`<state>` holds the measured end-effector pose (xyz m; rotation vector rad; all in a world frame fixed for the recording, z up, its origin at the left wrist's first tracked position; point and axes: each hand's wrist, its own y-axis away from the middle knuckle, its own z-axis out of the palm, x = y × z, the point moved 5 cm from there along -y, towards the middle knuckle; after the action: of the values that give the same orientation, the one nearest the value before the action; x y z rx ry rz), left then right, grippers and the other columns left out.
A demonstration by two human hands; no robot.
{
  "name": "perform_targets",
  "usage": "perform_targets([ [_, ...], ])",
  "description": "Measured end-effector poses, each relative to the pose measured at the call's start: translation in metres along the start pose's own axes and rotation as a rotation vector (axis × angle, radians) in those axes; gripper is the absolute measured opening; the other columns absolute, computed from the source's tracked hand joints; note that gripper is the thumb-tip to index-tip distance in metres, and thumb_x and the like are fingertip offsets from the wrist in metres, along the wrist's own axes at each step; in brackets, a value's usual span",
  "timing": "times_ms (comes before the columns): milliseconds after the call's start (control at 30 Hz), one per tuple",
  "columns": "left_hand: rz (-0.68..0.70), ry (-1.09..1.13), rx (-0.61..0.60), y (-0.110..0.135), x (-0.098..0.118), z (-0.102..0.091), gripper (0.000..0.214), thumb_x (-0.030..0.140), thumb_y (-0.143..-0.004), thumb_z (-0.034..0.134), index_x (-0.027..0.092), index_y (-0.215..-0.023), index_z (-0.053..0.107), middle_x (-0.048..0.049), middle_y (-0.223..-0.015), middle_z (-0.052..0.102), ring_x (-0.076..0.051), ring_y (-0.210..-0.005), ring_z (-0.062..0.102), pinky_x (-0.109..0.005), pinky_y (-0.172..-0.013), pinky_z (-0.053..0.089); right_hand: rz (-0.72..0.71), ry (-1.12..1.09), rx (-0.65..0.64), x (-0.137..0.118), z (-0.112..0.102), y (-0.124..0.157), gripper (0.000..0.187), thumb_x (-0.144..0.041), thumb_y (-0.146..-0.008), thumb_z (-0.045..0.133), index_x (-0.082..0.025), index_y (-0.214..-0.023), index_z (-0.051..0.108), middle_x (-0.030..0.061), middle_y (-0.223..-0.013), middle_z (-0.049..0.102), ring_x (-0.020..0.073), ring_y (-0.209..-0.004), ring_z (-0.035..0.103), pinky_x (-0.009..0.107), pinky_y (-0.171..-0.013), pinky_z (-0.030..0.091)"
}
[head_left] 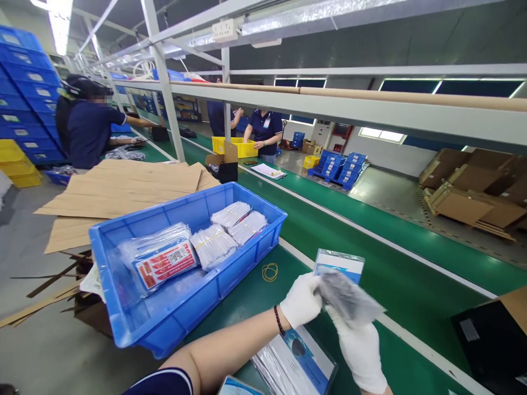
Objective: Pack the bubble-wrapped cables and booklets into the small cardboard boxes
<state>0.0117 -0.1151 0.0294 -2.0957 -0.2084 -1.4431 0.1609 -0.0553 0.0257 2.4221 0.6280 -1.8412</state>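
Both my hands wear white gloves. My left hand (302, 302) is closed on one end of a clear plastic bag (349, 296) with something dark grey inside, slightly blurred. From below, my right hand (358, 348) grips the same bag, its fingers partly hidden behind it. Just beyond the bag is a blue-and-white printed packet (341, 262); whether a hand touches it I cannot tell. Under my wrists lies a stack of similar printed packets (302, 365) in clear sleeves. Part of another packet (236, 387) shows at the bottom edge.
A blue bin (193, 307) holding several bundles of plastic-wrapped packets (168, 263) stands at left. Yellow rubber bands (270, 272) lie beside it on the green table. Cardboard sheets (123, 186) are behind, a black box (489, 340) at right. Co-workers (265, 131) stand across the line.
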Motion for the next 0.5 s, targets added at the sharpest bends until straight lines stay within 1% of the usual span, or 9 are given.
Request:
perform_targets([
  [33, 0.01, -0.04, 0.022, 0.0, 0.002, -0.005, 0.025, 0.02, -0.08, 0.058, 0.021, -0.099, 0.074, -0.0095, -0.1, 0.074, -0.028, -0.093, 0.068, -0.043, -0.088, 0.052, 0.068, 0.021, 0.027, 0.006, -0.008, -0.004, 0.054, -0.063, -0.054, 0.08, -0.021, -0.087, 0.075, 0.0136, -0.095, 0.075, 0.0437, -0.098, 0.067, 0.066, -0.1, 0.046],
  [100, 0.039, -0.11, 0.049, 0.0, 0.007, -0.015, 0.03, 0.022, -0.082, 0.057, 0.021, -0.106, 0.075, -0.0095, -0.107, 0.074, -0.027, -0.096, 0.068, -0.041, -0.092, 0.052, 0.17, -0.017, 0.053, 0.012, -0.024, -0.01, 0.061, -0.067, -0.053, 0.08, -0.021, -0.091, 0.074, 0.012, -0.103, 0.074, 0.0436, -0.109, 0.062, 0.065, -0.108, 0.039],
  [167, 0.066, -0.114, 0.01, 0.001, 0.011, -0.02, 0.029, 0.024, -0.086, 0.053, 0.022, -0.103, 0.076, -0.0071, -0.105, 0.075, -0.023, -0.093, 0.069, -0.037, -0.092, 0.052, 0.196, -0.159, 0.023, 0.012, -0.031, -0.015, 0.064, -0.067, -0.056, 0.08, -0.022, -0.1, 0.073, 0.009, -0.114, 0.071, 0.0406, -0.119, 0.058, 0.061, -0.113, 0.036],
  [233, 0.087, -0.027, -0.088, 0.002, 0.016, -0.018, 0.029, 0.024, -0.089, 0.051, 0.024, -0.102, 0.077, -0.0043, -0.105, 0.076, -0.021, -0.095, 0.069, -0.034, -0.094, 0.052, 0.211, -0.336, -0.062, 0.01, -0.029, -0.016, 0.063, -0.064, -0.06, 0.081, -0.023, -0.107, 0.07, 0.0074, -0.119, 0.069, 0.0374, -0.12, 0.058, 0.058, -0.108, 0.043],
  [267, 0.095, 0.024, -0.115, 0.003, 0.018, -0.017, 0.03, 0.024, -0.089, 0.05, 0.024, -0.104, 0.077, -0.0032, -0.107, 0.076, -0.02, -0.098, 0.069, -0.033, -0.096, 0.052, 0.218, -0.421, -0.094, 0.008, -0.026, -0.016, 0.062, -0.061, -0.062, 0.081, -0.025, -0.111, 0.068, 0.0069, -0.122, 0.068, 0.0358, -0.119, 0.059, 0.056, -0.104, 0.048],
  [300, 0.098, 0.072, -0.105, 0.004, 0.019, -0.019, 0.031, 0.025, -0.089, 0.051, 0.025, -0.107, 0.076, -0.0026, -0.111, 0.075, -0.02, -0.103, 0.068, -0.033, -0.099, 0.051, 0.216, -0.497, -0.112, 0.007, -0.023, -0.016, 0.062, -0.058, -0.064, 0.081, -0.026, -0.115, 0.066, 0.0066, -0.125, 0.066, 0.0341, -0.119, 0.06, 0.054, -0.101, 0.052],
  [333, 0.09, 0.114, -0.056, 0.003, 0.019, -0.022, 0.031, 0.025, -0.089, 0.051, 0.025, -0.109, 0.075, -0.0025, -0.114, 0.074, -0.02, -0.107, 0.067, -0.033, -0.102, 0.049, 0.207, -0.557, -0.111, 0.006, -0.021, -0.016, 0.063, -0.056, -0.066, 0.081, -0.027, -0.119, 0.064, 0.0064, -0.128, 0.065, 0.0329, -0.119, 0.06, 0.052, -0.098, 0.054],
  [400, 0.027, 0.166, 0.103, 0.0, 0.015, -0.035, 0.031, 0.027, -0.087, 0.054, 0.023, -0.111, 0.074, -0.0038, -0.117, 0.072, -0.021, -0.111, 0.065, -0.035, -0.105, 0.048, 0.189, -0.609, -0.063, 0.005, -0.021, -0.017, 0.064, -0.053, -0.067, 0.082, -0.026, -0.121, 0.063, 0.0071, -0.131, 0.063, 0.0318, -0.118, 0.06, 0.051, -0.096, 0.055],
  [500, -0.088, 0.16, 0.28, -0.004, 0.003, -0.052, 0.028, 0.032, -0.085, 0.059, 0.02, -0.105, 0.073, -0.0071, -0.111, 0.074, -0.024, -0.104, 0.067, -0.04, -0.099, 0.051, 0.183, -0.549, 0.014, 0.007, -0.025, -0.019, 0.057, -0.056, -0.066, 0.082, -0.019, -0.107, 0.068, 0.0101, -0.12, 0.067, 0.0316, -0.112, 0.063, 0.051, -0.096, 0.055],
])
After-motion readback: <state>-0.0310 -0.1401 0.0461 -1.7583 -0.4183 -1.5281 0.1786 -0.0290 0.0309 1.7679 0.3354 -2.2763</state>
